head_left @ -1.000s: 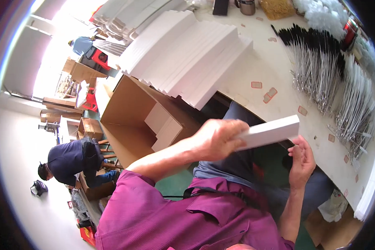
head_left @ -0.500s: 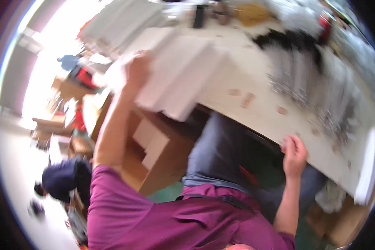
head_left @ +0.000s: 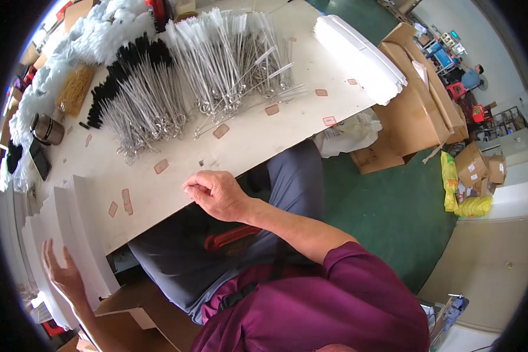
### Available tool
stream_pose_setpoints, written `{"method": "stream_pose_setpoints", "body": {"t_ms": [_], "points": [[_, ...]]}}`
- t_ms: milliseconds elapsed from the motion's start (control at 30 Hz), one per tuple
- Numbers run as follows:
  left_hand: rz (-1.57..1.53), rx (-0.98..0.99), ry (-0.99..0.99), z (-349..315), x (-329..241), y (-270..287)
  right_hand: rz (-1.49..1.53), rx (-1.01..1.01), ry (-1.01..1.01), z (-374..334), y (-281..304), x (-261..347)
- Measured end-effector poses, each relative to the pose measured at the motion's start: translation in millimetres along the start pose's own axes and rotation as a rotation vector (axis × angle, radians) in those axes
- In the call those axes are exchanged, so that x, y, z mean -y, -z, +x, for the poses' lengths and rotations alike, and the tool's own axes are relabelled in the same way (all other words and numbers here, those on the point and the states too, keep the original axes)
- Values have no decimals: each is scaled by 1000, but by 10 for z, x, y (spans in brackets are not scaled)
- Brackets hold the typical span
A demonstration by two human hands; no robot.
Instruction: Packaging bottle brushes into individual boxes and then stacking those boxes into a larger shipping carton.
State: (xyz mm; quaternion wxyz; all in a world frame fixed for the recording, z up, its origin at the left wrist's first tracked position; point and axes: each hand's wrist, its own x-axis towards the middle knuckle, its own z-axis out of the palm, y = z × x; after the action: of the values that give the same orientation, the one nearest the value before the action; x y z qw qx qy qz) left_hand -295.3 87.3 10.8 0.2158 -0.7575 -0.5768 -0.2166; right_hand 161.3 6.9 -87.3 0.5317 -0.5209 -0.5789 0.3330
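Note:
My left hand (head_left: 64,274) is at the lower left, its fingers stretched and spread, with nothing in it. It is in front of a stack of white folded card pieces (head_left: 70,229) at the table's left end; I cannot tell if it touches them. Curled closed at the table's front edge is my right hand (head_left: 220,195), with nothing showing in its fingers. Beyond it lie wire-handled brushes with looped ends: a pile with black bristles (head_left: 141,100) and one with pale bristles (head_left: 223,58).
More white folded card (head_left: 361,56) lies at the table's right end, by a brown carton (head_left: 413,97). A jar (head_left: 47,129), a dark phone-like object (head_left: 40,159) and a bundle of yellowish strands (head_left: 75,91) stand at left. An open carton (head_left: 129,328) is below my left arm.
The view has swung to the right, bringing the table's right end into sight. My left hand, earlier at the white card, now shows spread fingers. My right hand remains curled near the table edge.

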Motion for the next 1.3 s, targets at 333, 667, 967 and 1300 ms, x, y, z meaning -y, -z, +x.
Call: {"method": "stream_pose_setpoints", "body": {"t_ms": [333,667,967,1300], "points": [[-566,299,83,-27,-1635,-706,-26,39,97,-5,23,-15],[-490,155,-9,-87,-1716,-1033,115,81,-47,41,61,-33],[-571,138,86,-96,-1677,-1013,-391,-83,115,256,421,-238],[-609,89,115,-107,-1644,-1082,-473,-86,233,293,356,-255]]}}
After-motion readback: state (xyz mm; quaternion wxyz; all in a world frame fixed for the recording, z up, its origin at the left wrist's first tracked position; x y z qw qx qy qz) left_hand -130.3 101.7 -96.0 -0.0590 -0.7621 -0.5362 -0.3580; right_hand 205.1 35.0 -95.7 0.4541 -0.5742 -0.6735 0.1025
